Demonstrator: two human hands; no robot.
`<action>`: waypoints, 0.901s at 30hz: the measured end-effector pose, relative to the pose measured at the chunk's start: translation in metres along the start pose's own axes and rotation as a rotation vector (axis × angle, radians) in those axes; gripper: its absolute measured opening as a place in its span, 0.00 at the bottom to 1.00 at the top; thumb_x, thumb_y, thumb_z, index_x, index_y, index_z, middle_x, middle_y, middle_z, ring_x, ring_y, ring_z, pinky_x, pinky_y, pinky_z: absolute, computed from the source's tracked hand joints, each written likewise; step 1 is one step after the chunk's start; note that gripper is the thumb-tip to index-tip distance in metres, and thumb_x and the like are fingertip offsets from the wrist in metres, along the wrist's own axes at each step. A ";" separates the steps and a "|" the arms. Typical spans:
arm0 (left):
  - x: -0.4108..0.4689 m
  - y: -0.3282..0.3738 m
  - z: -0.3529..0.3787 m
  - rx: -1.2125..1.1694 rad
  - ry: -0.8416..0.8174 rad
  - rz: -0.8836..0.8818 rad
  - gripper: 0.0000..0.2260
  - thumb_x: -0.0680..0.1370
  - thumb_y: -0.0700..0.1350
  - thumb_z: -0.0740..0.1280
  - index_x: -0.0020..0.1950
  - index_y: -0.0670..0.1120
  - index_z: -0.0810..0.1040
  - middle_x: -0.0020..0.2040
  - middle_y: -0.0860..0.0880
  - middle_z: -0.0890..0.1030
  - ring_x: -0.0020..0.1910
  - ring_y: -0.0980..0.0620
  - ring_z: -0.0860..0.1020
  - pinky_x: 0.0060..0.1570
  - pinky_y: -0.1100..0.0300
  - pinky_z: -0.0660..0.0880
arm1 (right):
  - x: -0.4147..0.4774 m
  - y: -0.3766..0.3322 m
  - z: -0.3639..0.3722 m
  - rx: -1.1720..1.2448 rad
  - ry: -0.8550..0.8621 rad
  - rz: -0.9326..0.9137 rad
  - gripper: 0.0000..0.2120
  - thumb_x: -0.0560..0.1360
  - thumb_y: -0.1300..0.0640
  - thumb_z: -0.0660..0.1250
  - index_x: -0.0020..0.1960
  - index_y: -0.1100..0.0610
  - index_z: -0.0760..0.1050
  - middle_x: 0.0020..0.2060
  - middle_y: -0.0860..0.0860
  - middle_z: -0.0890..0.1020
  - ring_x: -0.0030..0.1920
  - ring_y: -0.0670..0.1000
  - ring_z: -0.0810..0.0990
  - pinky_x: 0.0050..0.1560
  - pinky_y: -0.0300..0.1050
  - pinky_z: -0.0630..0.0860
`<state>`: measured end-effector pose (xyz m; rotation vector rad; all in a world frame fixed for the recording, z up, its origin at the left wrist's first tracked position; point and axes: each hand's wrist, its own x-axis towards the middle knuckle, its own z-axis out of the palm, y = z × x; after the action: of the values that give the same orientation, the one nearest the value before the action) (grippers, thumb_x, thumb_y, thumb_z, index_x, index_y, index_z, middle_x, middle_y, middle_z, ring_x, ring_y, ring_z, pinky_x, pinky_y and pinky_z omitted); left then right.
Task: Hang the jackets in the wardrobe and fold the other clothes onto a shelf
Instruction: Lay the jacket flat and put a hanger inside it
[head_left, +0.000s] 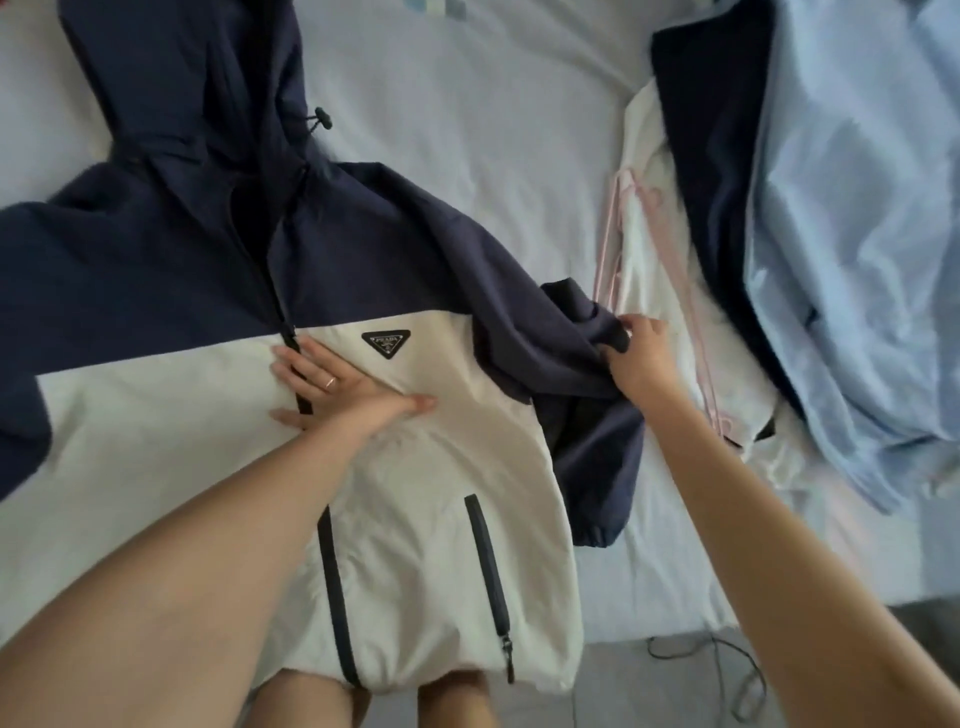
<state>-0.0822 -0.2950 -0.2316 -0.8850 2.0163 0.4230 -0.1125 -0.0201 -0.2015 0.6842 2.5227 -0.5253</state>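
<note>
A navy and white hooded jacket (431, 467) lies front-up on the bed, hood toward the far side, zip shut, hem hanging over the near edge. My left hand (332, 384) lies flat with fingers spread on its white chest, across the zip and beside a triangular black badge (386, 344). My right hand (636, 358) grips the navy right sleeve (561, 353), which is bunched and folded in beside the body. The jacket's left sleeve runs out of view at the left.
Pink hangers (621, 234) lie on a white garment (654, 270) right of the sleeve. Beyond them are a dark navy garment (711, 182) and a crumpled light blue duvet (857, 234). The pale sheet (467, 104) covers the bed. A black cable (727, 654) trails on the grey floor.
</note>
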 end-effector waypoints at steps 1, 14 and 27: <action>-0.003 0.001 0.001 0.006 0.012 -0.014 0.77 0.48 0.72 0.75 0.69 0.42 0.21 0.71 0.42 0.23 0.72 0.43 0.26 0.67 0.33 0.38 | 0.001 0.005 0.003 0.018 -0.082 0.013 0.24 0.77 0.53 0.66 0.70 0.58 0.63 0.67 0.57 0.66 0.63 0.59 0.72 0.57 0.47 0.68; -0.016 0.006 -0.002 0.000 0.030 -0.062 0.77 0.48 0.70 0.76 0.68 0.43 0.20 0.71 0.43 0.23 0.71 0.46 0.26 0.68 0.33 0.39 | -0.033 0.031 0.024 0.285 -0.371 0.142 0.14 0.73 0.55 0.69 0.56 0.58 0.73 0.44 0.54 0.78 0.46 0.54 0.77 0.48 0.45 0.73; -0.017 -0.004 0.006 -0.054 0.077 -0.004 0.76 0.49 0.69 0.77 0.70 0.45 0.22 0.71 0.46 0.23 0.72 0.47 0.26 0.67 0.33 0.37 | -0.074 0.052 -0.008 -0.173 0.438 -0.139 0.05 0.77 0.62 0.53 0.52 0.58 0.65 0.33 0.54 0.74 0.34 0.61 0.75 0.34 0.47 0.62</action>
<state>-0.0694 -0.2874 -0.2206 -0.9510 2.0810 0.4496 -0.0298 -0.0026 -0.1681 0.6141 2.9969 -0.2115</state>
